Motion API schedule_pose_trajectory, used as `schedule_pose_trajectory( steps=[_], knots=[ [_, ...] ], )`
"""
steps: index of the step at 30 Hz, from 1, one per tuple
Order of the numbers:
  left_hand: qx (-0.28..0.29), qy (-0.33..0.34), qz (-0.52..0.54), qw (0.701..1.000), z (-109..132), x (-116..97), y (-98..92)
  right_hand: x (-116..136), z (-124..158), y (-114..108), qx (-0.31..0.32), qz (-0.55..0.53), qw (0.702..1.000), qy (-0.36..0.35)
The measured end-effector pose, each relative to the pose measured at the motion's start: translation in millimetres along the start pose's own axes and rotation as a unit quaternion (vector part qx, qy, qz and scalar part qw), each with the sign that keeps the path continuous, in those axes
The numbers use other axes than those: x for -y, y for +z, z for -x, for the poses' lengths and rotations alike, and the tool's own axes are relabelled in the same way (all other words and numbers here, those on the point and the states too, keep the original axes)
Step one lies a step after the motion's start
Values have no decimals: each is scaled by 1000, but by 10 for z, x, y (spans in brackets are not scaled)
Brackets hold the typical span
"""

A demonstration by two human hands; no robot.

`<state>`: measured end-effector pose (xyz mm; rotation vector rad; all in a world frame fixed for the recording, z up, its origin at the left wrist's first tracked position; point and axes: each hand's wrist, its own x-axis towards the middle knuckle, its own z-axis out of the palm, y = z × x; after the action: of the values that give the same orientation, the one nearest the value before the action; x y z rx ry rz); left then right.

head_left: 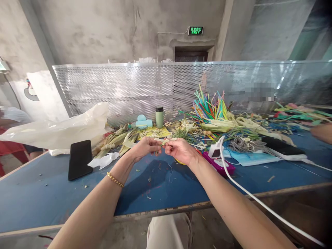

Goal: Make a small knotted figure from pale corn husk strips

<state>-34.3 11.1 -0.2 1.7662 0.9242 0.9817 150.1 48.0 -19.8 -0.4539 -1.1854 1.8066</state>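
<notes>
A: Starting at the far left, a big sheet of pale plastic [62,129] spreads over the edge of the blue table [46,197]!

B: Then a black phone [80,159], lying flat, with a torn white paper [103,160] just beside it.

A: On to the left hand [147,148], gold bracelet [115,180] on the wrist, and its grip is narrow: thumb and fingers pinched on a pale strip [163,141].

B: And where's that strip? Up between the two hands, above the table, with a green bottle [159,119] standing upright behind it.

A: Here's the right hand [179,148], fingers curled in, pinching the same strip; the two sets of fingertips are very near each other. Whether they touch, I can't tell.

B: Further right, a bright bunch of coloured strips [209,106] fans upward behind the husks, and nearer us sits a purple power block [217,165] with a white plug [214,150].

A: Next, a blue face mask [252,158], a dark-screened device [284,146], and at the far edge, another person's arm [322,133]!
</notes>
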Motion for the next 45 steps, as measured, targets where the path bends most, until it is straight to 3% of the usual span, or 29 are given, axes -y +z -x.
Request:
schedule_pose_trajectory(
  steps=[12,14,17,19,24,33,37,41,45],
  knots=[
    [56,-26,3,998,26,-20,-17,6,-34,-49,-40,-50,998,-18],
    [16,-51,4,999,7,20,-31,22,-22,-28,-44,-58,997,-16],
    [-100,-63,4,993,-29,64,-37,41,-9,-1,-52,-57,997,-17],
    [-123,-42,2,992,-42,60,-21,42,-7,7,-56,-47,997,-20],
    [-38,3,-17,999,-29,17,52,22,-14,1,-56,-18,998,-24],
    [15,13,6,1000,-29,27,95,-15,-18,3,-32,3,998,-52],
    [-45,20,-4,999,-45,26,116,-29,-23,6,-26,23,998,-58],
    [-125,42,36,991,-87,91,130,-63,-15,25,-36,110,990,-79],
    [-147,24,118,982,-104,138,121,-80,10,86,-62,225,965,-120]
  ],
)
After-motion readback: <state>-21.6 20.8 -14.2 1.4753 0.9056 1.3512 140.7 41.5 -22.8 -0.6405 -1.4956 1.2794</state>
